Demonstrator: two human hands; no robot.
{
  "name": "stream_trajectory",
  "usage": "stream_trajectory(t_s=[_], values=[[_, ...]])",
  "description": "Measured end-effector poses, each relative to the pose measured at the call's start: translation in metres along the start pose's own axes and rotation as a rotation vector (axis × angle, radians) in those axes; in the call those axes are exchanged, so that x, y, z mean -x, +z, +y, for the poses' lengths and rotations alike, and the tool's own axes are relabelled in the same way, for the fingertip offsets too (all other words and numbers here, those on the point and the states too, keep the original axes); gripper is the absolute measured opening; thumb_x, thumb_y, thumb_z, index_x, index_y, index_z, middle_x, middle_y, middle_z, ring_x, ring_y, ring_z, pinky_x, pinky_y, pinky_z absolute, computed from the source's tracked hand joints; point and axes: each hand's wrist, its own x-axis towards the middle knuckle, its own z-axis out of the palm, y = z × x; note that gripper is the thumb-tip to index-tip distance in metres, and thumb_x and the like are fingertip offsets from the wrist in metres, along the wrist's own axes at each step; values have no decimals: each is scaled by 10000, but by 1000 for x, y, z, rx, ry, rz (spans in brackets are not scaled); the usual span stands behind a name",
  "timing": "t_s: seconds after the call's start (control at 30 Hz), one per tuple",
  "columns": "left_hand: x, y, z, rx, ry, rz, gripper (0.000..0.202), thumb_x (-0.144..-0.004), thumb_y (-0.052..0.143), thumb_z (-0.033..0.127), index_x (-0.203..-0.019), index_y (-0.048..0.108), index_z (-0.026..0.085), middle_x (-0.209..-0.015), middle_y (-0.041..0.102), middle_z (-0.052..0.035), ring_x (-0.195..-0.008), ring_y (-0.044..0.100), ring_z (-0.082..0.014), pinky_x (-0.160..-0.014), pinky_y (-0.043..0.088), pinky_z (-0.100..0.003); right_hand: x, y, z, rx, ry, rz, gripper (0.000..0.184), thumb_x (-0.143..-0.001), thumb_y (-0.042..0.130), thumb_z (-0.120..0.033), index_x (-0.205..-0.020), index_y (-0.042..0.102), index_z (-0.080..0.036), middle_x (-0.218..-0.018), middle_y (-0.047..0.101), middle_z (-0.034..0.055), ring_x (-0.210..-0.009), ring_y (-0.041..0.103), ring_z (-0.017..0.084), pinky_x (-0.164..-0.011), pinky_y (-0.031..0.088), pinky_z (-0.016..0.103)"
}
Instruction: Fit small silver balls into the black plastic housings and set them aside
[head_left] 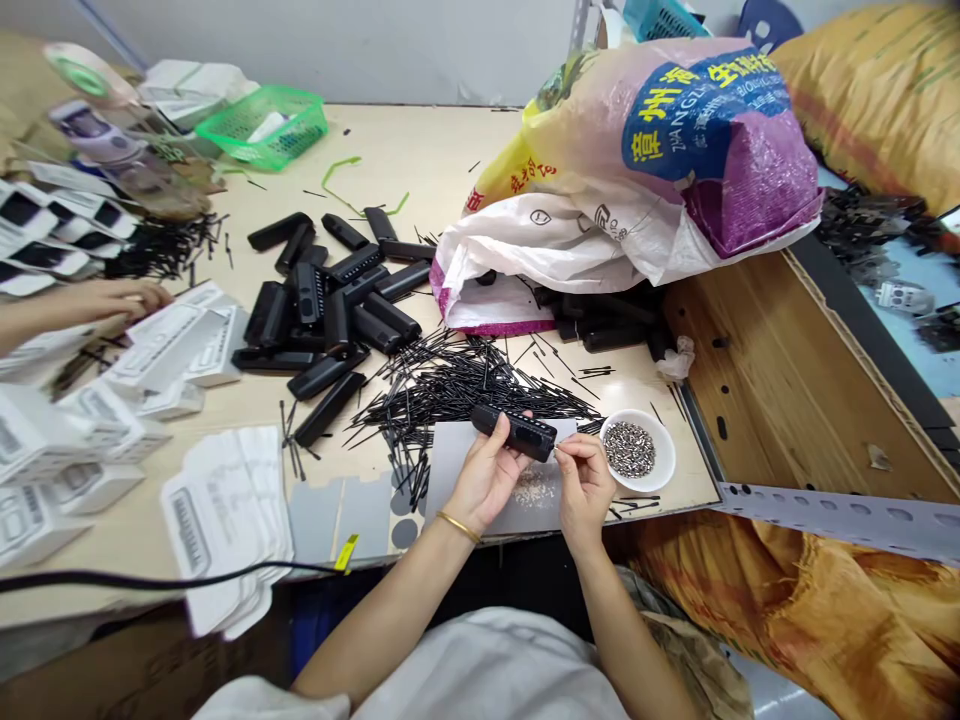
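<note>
The left hand [482, 480] is holding the black plastic housing [514, 430] firmly between thumb and fingers; the housing is lying just beyond that palm, its long axis running left to right and slanting nearer the person rightward. Its right end is pointing toward the right hand [588, 485], the nearer one there, whose thumb and forefinger are pinching together at that end; whether they are gripping anything small, I cannot tell. Just right of this pinch, a white bowl [665, 452] is holding small metal pieces [628, 450].

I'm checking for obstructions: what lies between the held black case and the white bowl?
The right hand, at the end of the case, lies between it and the bowl, as the head view shows.
</note>
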Motion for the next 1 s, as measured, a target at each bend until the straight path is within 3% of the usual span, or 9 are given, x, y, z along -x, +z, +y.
stream_trajectory(t_s=[0.37,0.5,0.57,0.63,0.7,0.77,0.87,0.93,1.0], values=[[3,0,-9,-20,88,-18,107,-912,532,139,-1018,516,143,-1019,668,-86,-880,667,-156,-841,551,-342,0,-9,4,58,-75,-6,70,-904,559,-134,-846,597,-123,-873,551,40,-858,552,88,-776,455,203],[7,-1,-5,-123,179,-72,380,-787,713,209,-1086,482,179,-1049,664,-72,-891,668,-186,-846,546,-389,-3,-13,5,20,-33,-64,86,-885,588,-156,-814,624,-124,-830,572,31,-812,564,87,-750,457,195],[13,-3,-2,-242,295,-171,475,-736,761,266,-1107,470,214,-1089,657,-69,-923,668,-214,-864,533,-423,-5,-21,6,-55,51,-126,98,-862,617,-178,-784,621,-118,-801,566,29,-779,564,87,-711,455,184],[18,-7,-4,-433,524,-343,451,-728,754,291,-1096,503,224,-1123,649,-83,-1001,650,-245,-910,508,-436,-9,-32,5,-100,126,-117,125,-833,650,-216,-781,610,-110,-807,563,35,-782,566,97,-703,460,188],[17,-11,-10,-761,765,-524,338,-732,712,243,-1039,571,217,-1069,667,-81,-1017,643,-244,-915,502,-397,-13,-45,5,-63,155,-2,174,-828,659,-268,-820,600,-104,-842,569,48,-798,574,109,-717,469,204],[7,-10,-14,-1142,855,-561,263,-722,663,184,-977,608,212,-955,686,-66,-913,663,-222,-824,527,-343,-18,-61,5,43,140,99,216,-855,633,-313,-863,594,-100,-869,580,58,-807,583,116,-731,471,215],[-21,1,8,-1406,873,-234,241,-745,647,241,-965,574,176,-842,666,-81,-711,635,-217,-656,514,-340,-26,-83,12,316,60,48,265,-893,580,-369,-886,609,-106,-891,597,67,-836,581,126,-780,460,232],[-40,9,52,-1422,941,116,358,-776,658,341,-1030,539,119,-890,641,-130,-745,614,-256,-698,493,-396,-32,-96,21,515,35,-57,317,-922,508,-409,-893,622,-115,-889,605,69,-803,568,130,-760,441,239],[-58,10,112,-1413,1014,354,544,-819,621,313,-1238,436,21,-1078,588,-226,-969,578,-343,-877,424,-503,-36,-103,34,683,58,-183,362,-939,427,-421,-922,630,-123,-911,613,76,-793,559,150,-713,414,253]])
